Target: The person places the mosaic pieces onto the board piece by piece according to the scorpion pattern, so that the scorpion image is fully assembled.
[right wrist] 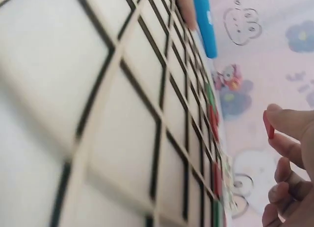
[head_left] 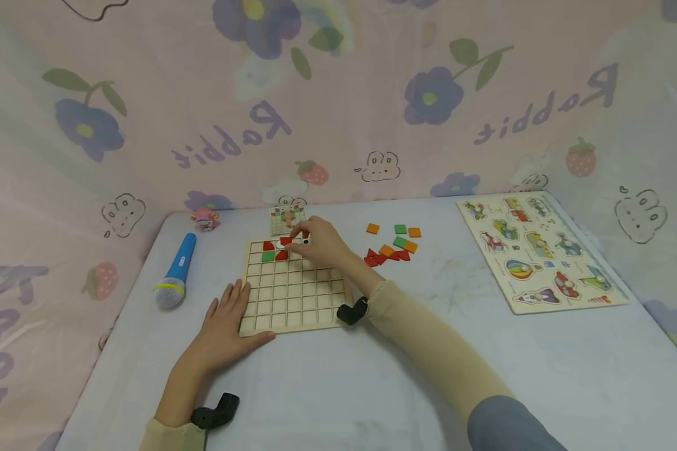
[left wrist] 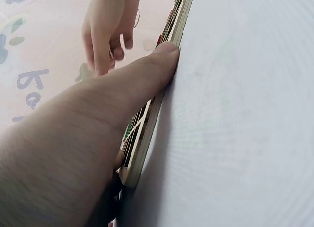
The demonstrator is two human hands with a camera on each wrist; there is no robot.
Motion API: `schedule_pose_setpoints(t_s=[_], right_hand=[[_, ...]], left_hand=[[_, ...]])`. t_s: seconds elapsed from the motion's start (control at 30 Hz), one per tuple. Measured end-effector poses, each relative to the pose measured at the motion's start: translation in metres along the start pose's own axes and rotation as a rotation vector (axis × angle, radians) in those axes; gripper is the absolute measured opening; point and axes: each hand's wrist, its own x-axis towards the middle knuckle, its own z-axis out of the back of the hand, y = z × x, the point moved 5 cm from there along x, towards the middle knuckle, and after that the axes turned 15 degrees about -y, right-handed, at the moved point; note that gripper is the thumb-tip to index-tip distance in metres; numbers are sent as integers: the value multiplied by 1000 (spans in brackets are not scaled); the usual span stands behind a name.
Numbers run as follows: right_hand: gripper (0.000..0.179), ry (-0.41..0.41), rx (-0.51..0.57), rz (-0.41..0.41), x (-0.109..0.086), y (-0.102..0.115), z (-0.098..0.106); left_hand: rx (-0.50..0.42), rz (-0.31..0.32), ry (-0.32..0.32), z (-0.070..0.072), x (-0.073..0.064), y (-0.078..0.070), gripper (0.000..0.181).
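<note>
A wooden grid board (head_left: 293,294) lies on the white table. Red tiles (head_left: 282,255), a green tile (head_left: 267,256) and a white piece sit in its upper-left squares. My left hand (head_left: 222,322) rests at the board's near-left corner, fingers along the left side and thumb (left wrist: 159,60) on the front edge. Over the board's far rows is my right hand (head_left: 318,244). In the right wrist view its thumb and forefinger pinch a thin red tile (right wrist: 268,125), seen edge-on and raised off the grid.
Behind the board lies a small pattern card (head_left: 288,219). Loose orange, green and red tiles (head_left: 400,242) are scattered to the right. A picture puzzle board (head_left: 541,257) lies farther right. On the left are a blue toy microphone (head_left: 177,272) and a pink figurine (head_left: 205,219).
</note>
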Motion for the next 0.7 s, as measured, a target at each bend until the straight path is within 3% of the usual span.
schedule_pose_setpoints(t_s=[0.13,0.27,0.4,0.7], right_hand=[[30,39,-12,15,10,12,-29],[31,56,-92,39,18,17,-50],[30,57,-153,33,25,16,-63],[34,66,-176,32,30,14,-82]], left_hand=[[-1,-4,3,0,0,2,120],[4,-6,4,-1,1,3,121],[12,-5,6,-1,2,3,121],[6,7,7,-2,2,4,122]])
